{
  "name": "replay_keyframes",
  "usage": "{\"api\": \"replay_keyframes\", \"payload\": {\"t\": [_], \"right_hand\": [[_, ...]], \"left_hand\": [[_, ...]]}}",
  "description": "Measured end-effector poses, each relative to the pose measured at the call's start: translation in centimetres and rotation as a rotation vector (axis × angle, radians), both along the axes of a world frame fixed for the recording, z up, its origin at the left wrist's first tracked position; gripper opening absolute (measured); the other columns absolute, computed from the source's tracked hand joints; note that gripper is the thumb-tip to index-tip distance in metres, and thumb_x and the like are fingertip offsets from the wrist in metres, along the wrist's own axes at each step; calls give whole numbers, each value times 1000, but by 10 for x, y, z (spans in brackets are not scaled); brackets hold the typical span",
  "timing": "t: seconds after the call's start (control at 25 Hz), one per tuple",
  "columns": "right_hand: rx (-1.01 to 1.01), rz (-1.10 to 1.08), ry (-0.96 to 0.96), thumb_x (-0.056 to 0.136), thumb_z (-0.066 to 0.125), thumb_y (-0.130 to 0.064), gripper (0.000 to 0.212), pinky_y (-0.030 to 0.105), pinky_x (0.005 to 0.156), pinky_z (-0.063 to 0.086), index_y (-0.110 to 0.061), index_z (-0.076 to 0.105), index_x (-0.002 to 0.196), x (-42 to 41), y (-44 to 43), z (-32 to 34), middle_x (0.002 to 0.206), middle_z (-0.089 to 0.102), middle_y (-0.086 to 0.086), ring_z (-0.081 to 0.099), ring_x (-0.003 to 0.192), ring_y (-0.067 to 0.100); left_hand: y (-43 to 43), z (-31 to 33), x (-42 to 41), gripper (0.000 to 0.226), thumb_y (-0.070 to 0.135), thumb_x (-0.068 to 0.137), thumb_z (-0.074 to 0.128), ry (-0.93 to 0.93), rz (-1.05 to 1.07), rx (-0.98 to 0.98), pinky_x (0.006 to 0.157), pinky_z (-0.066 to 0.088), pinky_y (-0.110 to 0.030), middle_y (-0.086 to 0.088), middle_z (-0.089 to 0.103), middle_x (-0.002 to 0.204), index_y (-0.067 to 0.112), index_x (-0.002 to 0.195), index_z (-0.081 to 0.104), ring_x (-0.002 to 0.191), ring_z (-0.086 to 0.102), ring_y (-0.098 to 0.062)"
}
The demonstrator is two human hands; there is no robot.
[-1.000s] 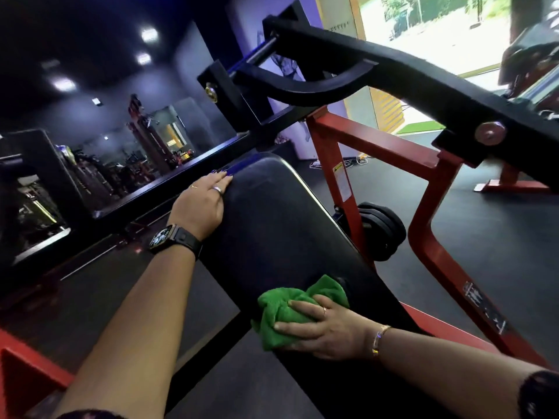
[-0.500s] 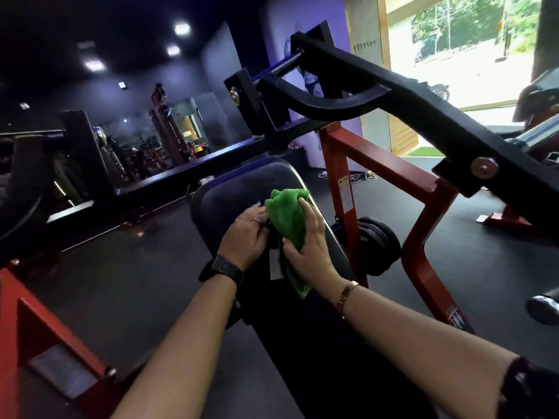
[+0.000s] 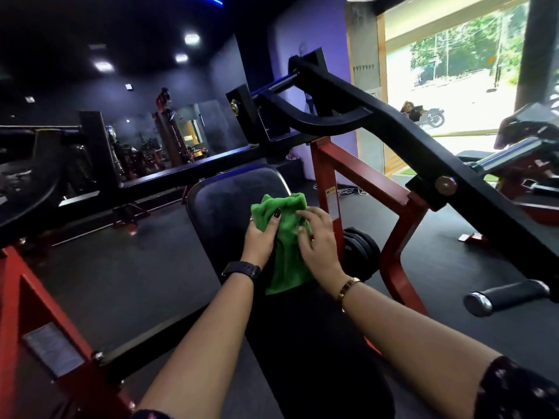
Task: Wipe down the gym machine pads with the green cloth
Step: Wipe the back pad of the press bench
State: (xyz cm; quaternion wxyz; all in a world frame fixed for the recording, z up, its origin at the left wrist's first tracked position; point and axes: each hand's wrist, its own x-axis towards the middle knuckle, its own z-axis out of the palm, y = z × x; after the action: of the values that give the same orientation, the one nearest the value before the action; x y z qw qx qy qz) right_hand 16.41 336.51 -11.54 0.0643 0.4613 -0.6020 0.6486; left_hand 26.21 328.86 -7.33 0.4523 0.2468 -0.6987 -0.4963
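The long black machine pad runs from the frame's bottom centre up to the middle. The green cloth lies bunched on the pad's upper half. My left hand grips the cloth's left side, thumb over the fabric. My right hand holds its right side, fingers curled into the folds. The cloth's lower edge hangs down between my wrists.
A black lever arm crosses overhead from the centre to the right, on a red frame. Black weight plates sit right of the pad. A padded handle juts in at right. Red frame parts stand at left.
The right hand brought the cloth from the pad's lower part up to its upper half. The left hand left the pad's top edge and took hold of the cloth.
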Motion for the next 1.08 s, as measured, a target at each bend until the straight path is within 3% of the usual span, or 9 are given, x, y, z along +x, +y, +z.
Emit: {"api": "replay_keyframes", "payload": {"t": [0.08, 0.16, 0.24, 0.4, 0.48, 0.6, 0.76, 0.88, 1.08], "right_hand": [[22, -27, -162, 91, 56, -18, 46, 41, 111, 31, -12, 42, 135, -3, 11, 7, 138, 37, 9, 33, 129, 19], [88, 109, -369, 90, 61, -31, 60, 38, 106, 37, -15, 35, 141, -6, 23, 17, 136, 43, 7, 42, 126, 22], [113, 329, -523, 85, 65, -37, 53, 40, 96, 49, -14, 50, 130, -7, 36, 22, 120, 61, 7, 59, 112, 24], [99, 271, -432, 74, 69, -46, 27, 50, 88, 52, -29, 61, 93, -9, 66, 29, 101, 67, 7, 65, 97, 25], [72, 214, -418, 85, 63, -35, 10, 48, 91, 51, -38, 54, 89, -10, 81, 28, 99, 64, 1, 62, 97, 22], [24, 147, -422, 84, 59, -42, 13, 49, 93, 49, -45, 52, 96, -4, 107, 23, 103, 64, -1, 61, 101, 21], [-8, -26, -382, 95, 51, -33, 21, 36, 90, 45, -23, 50, 112, 10, 145, 16, 102, 60, -1, 57, 101, 20], [1, -132, -328, 97, 47, -32, 20, 26, 79, 37, -18, 50, 111, 20, 184, 8, 98, 59, -3, 54, 95, 17], [-16, -322, -291, 97, 44, -35, 27, 25, 74, 35, -11, 52, 105, 25, 256, 0, 85, 56, -7, 53, 84, 12]], "left_hand": [[12, -1, 2, 18, 22, 93, 54, 27, -45, 38, 89, 50, -33, -1, 64, 105, 30, 109, 54, 101, 62, -20], [26, -1, 3, 28, 27, 94, 50, 38, -80, 67, 87, 52, -31, -4, 63, 111, 20, 121, 51, 106, 61, -22], [37, -1, 3, 35, 30, 95, 46, 54, -120, 74, 86, 52, -29, -4, 62, 115, 20, 130, 45, 105, 61, -18], [55, 1, 7, 21, 39, 93, 46, 47, -66, 36, 86, 51, -33, -1, 61, 106, 28, 111, 48, 98, 60, -16], [62, -1, 9, 17, 43, 91, 49, 62, 13, 44, 86, 51, -40, 0, 62, 98, 29, 99, 48, 91, 61, -16], [79, -6, 12, 29, 45, 88, 54, 72, -32, 48, 87, 53, -40, -2, 65, 103, 24, 108, 52, 95, 63, -19], [118, -12, 12, 49, 55, 87, 49, 20, -163, 119, 80, 53, -37, -10, 68, 97, 9, 100, 61, 91, 65, -24], [152, -19, 9, 60, 61, 86, 42, -6, -158, 76, 87, 50, -37, -10, 64, 109, 11, 118, 53, 100, 61, -24], [221, -30, -1, 53, 48, 92, 37, -7, -141, -61, 91, 45, -36, -13, 61, 115, 7, 124, 46, 105, 57, -29]]}}
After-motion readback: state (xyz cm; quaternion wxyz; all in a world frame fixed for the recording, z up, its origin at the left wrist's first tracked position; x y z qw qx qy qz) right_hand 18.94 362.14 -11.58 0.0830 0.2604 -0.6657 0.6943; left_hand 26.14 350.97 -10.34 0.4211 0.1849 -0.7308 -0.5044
